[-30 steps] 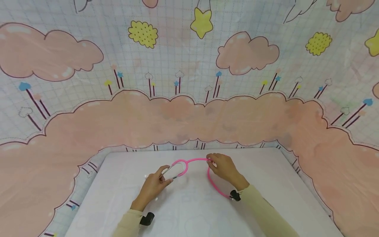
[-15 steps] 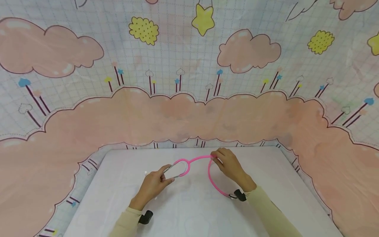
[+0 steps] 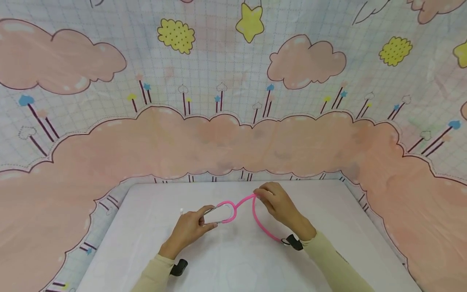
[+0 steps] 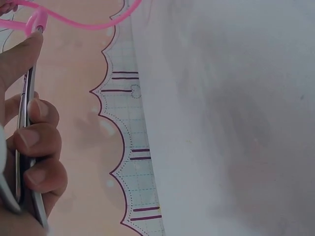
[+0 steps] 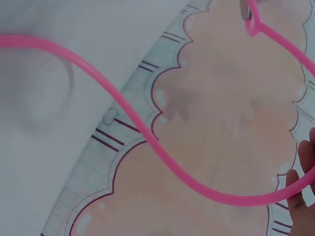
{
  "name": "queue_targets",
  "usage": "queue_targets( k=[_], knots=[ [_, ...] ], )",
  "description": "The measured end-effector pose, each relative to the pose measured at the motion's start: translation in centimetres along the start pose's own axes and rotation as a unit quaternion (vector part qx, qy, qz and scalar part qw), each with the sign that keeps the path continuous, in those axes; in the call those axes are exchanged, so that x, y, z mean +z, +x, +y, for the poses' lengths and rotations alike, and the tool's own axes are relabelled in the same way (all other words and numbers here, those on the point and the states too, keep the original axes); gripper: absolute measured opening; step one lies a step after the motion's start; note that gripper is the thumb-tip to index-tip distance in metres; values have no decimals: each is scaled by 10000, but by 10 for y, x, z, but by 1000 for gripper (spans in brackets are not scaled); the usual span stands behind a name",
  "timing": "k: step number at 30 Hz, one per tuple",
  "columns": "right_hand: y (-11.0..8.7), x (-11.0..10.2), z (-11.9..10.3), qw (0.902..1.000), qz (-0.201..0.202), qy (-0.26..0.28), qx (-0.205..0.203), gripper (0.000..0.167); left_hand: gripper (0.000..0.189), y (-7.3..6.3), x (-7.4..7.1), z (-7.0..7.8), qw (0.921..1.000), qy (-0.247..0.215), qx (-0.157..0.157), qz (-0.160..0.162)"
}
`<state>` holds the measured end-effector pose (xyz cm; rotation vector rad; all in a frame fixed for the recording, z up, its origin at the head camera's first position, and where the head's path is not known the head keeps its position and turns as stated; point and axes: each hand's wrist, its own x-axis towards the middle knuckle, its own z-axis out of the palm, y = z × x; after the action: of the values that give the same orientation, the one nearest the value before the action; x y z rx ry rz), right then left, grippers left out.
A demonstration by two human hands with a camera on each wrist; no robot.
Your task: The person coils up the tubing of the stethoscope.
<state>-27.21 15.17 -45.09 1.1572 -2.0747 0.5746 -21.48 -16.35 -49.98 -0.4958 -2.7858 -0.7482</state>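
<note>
1. Cloud-print cloth (image 3: 237, 146) behind, white table (image 3: 226, 263) below; pink stethoscope (image 3: 235, 208) held up over the table, stretched between both hands.
2. Left hand (image 3: 187, 227): fingers curled round the metal ear tubes (image 4: 30, 78); one white ear tip (image 3: 181, 211) shows past the knuckles. Firm grip, but don't crush the two tubes together; probably springy.
3. Right hand (image 3: 281, 205): fingertips pinch the pink tubing (image 5: 170, 162) partway along, where it bends. Light pinch is best, or it may kink.
4. Past the pinch, tubing curves down to the right wrist's black camera (image 3: 294, 242). Far end partly hidden; can't tell if it touches the table. Could snag there, so steer it clear.
5. Move both hands together; yanking apart could strain the tubing.
</note>
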Motion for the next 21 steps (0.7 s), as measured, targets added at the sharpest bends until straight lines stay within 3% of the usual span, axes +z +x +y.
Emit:
queue_targets(
  k=[8, 15, 21],
  knots=[
    [12, 5, -5, 9995, 208, 185, -138, 28, 52, 1, 3, 3, 9981, 40, 595, 161],
    [22, 5, -11, 9991, 177, 315, -215, 20, 50, 1, 4, 8, 9947, -9, 1004, 206],
    [30, 9, -13, 9982, 179, 419, -402, 22, 49, 2, 2, 16, 9943, -132, 1060, 68]
  ],
)
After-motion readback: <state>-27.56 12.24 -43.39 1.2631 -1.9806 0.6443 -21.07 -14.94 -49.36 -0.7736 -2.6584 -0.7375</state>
